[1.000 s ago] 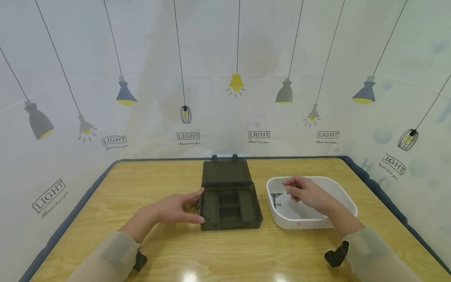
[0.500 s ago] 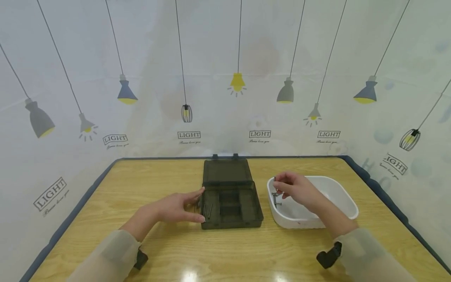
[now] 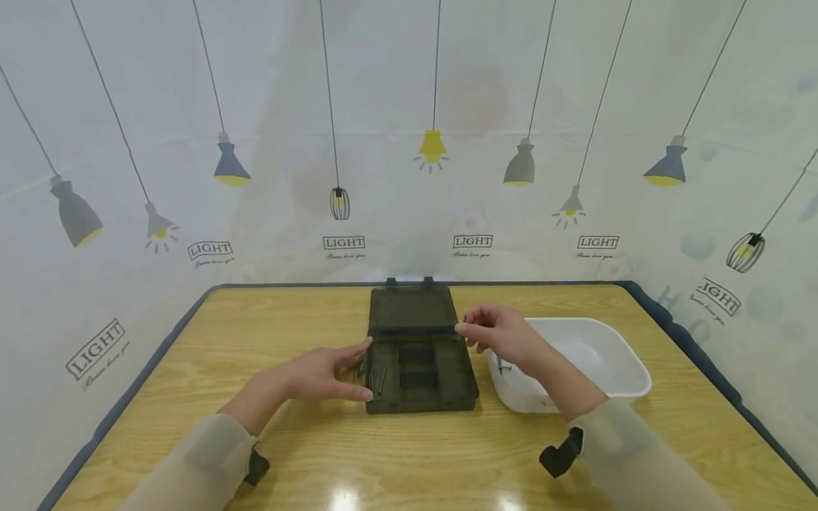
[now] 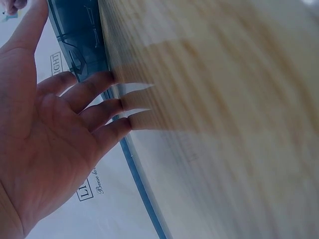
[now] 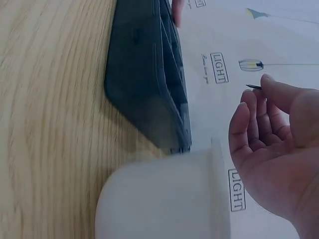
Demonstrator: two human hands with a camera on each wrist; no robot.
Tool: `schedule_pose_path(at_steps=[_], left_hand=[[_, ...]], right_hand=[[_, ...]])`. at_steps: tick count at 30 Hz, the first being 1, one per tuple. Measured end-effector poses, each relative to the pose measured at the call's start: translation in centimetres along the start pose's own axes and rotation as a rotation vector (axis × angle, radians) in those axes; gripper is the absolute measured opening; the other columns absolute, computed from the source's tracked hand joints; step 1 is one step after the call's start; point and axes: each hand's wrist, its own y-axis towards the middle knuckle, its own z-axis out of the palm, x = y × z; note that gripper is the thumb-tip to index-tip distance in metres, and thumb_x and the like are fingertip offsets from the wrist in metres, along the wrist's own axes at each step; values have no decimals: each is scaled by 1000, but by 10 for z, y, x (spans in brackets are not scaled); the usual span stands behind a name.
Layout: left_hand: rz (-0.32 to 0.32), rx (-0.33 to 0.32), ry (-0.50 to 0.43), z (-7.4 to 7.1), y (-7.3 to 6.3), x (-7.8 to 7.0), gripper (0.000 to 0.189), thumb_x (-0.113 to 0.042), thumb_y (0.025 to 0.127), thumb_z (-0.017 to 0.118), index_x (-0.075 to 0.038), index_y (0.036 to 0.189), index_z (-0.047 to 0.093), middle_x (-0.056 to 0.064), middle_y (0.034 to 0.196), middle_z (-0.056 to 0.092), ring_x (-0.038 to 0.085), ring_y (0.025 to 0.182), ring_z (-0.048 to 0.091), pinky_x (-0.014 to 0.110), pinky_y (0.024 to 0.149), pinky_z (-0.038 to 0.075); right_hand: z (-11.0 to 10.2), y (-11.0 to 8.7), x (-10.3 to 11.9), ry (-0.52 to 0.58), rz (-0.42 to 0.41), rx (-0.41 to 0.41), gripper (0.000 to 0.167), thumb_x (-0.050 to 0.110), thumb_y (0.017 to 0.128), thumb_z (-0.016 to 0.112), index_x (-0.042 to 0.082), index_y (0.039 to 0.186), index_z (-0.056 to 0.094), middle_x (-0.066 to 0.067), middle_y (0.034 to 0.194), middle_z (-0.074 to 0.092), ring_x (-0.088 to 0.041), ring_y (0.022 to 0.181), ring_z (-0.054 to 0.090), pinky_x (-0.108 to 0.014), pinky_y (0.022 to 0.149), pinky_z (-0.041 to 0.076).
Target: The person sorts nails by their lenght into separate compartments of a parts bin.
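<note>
A dark see-through plastic box (image 3: 424, 403) lies with its hinged lid (image 3: 412, 309) laid back. My left hand (image 3: 313, 375) rests against the box's left side, thumb and fingers spread and fairly straight. In the box's left compartment lie a few thin screws (image 3: 381, 381). Over the gap between box and white tray (image 3: 591, 355), my right hand (image 3: 505, 339) pinches a small dark pointed screw (image 5: 253, 87) between thumb and fingertips. Its tip sticks out past the thumb in the right wrist view; the rest is hidden by the fingers.
Inside the white tray, at its left end, more screws (image 3: 505, 367) show beside my right wrist, partly covered by the hand. Box and tray stand on a wooden table (image 3: 307, 454). A wall cloth (image 3: 396, 85) printed with lamps rises behind the table's dark edge.
My right hand has lifted a screw from inside the white tray and moved left toward the box. The left hand has stayed at the box's side.
</note>
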Motion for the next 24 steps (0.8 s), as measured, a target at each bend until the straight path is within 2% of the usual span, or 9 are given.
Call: schedule_pose_path(at_steps=[6, 9, 17, 20, 24], left_hand=[[1, 2, 4, 0, 1, 1, 110, -71, 94, 76, -30, 178, 19, 10, 174, 45, 35, 163, 42, 62, 131, 35], [-4, 3, -1, 0, 1, 0, 110, -71, 93, 77, -31, 178, 19, 10, 174, 45, 34, 163, 42, 63, 131, 35], [-10, -1, 2, 0, 1, 0, 110, -72, 93, 77, -32, 178, 20, 10, 173, 47, 35, 163, 42, 63, 131, 35], [-9, 2, 5, 0, 1, 0, 109, -73, 93, 76, -32, 178, 20, 9, 173, 47, 34, 163, 41, 63, 131, 35], [-8, 8, 7, 0, 0, 0, 109, -73, 94, 75, -31, 178, 20, 9, 173, 46, 36, 163, 40, 64, 131, 34]], right_hand=[[20, 10, 11, 36, 3, 24, 26, 30, 109, 72, 6, 114, 64, -4, 96, 65, -25, 90, 65, -46, 89, 62], [29, 16, 13, 52, 12, 31, 25, 28, 108, 73, 5, 114, 65, -6, 98, 66, -26, 90, 66, -46, 89, 62], [57, 28, 19, 58, 55, 16, 22, 27, 106, 77, 8, 115, 72, -16, 105, 75, -29, 87, 73, -39, 73, 59], [67, 31, 20, 69, 65, 24, 20, 27, 105, 78, 10, 116, 75, -18, 107, 78, -23, 81, 73, -33, 65, 55], [78, 31, 21, 53, 77, 54, 21, 27, 105, 78, 11, 118, 78, -14, 106, 80, -14, 72, 70, -28, 59, 49]])
